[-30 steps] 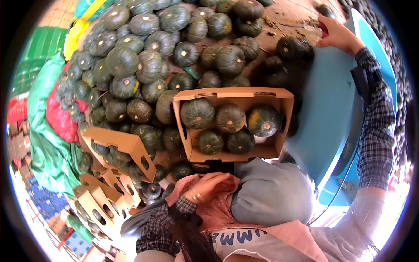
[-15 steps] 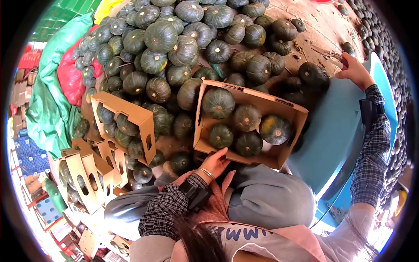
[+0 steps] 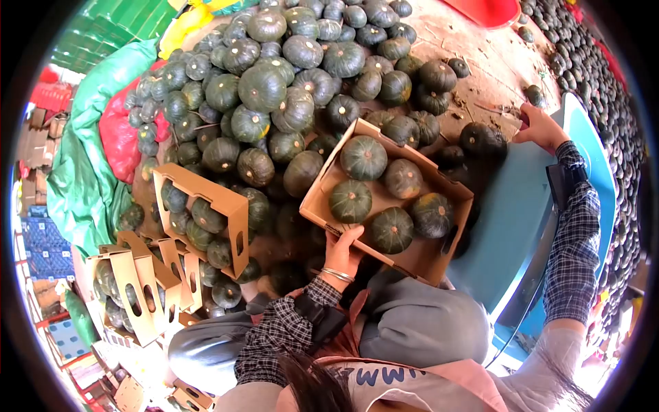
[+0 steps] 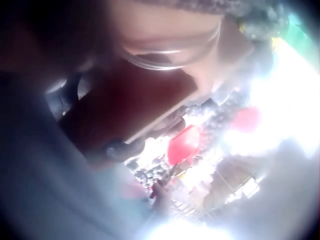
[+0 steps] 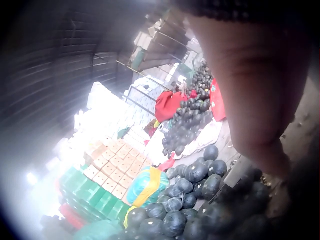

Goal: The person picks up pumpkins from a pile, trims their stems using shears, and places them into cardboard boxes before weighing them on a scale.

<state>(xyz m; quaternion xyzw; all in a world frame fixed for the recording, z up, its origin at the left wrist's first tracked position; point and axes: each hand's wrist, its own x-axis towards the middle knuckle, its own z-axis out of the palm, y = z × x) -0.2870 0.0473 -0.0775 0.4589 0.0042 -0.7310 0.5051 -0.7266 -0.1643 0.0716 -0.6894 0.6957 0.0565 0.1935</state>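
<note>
My left hand (image 3: 343, 253) grips the near edge of an open cardboard box (image 3: 419, 266), thumb over the rim. Several dark green squashes (image 3: 390, 230) lie inside the box, which sits turned at an angle in front of the knees. Out at the right, beside the end of a blue tub (image 3: 504, 206), my right hand (image 3: 540, 130) is curled round a thin tool; its flat grey end (image 5: 237, 171) shows in the right wrist view, but its handle is mostly hidden. The left wrist view is blurred, with a bracelet (image 4: 160, 62) and the dark box side visible.
A large squash pile (image 3: 263, 88) spreads beyond the box. Another cardboard box (image 3: 206, 189) holding squashes stands to its left, with more cartons (image 3: 141, 295) nearer. Green sheeting (image 3: 89, 151) and a red bag (image 3: 122, 134) lie far left; a red basin (image 3: 484, 10) is at the top.
My left hand has moved from the lap to the box's near edge. The box has turned clockwise, its right end swinging nearer. My right hand stays out by the tub.
</note>
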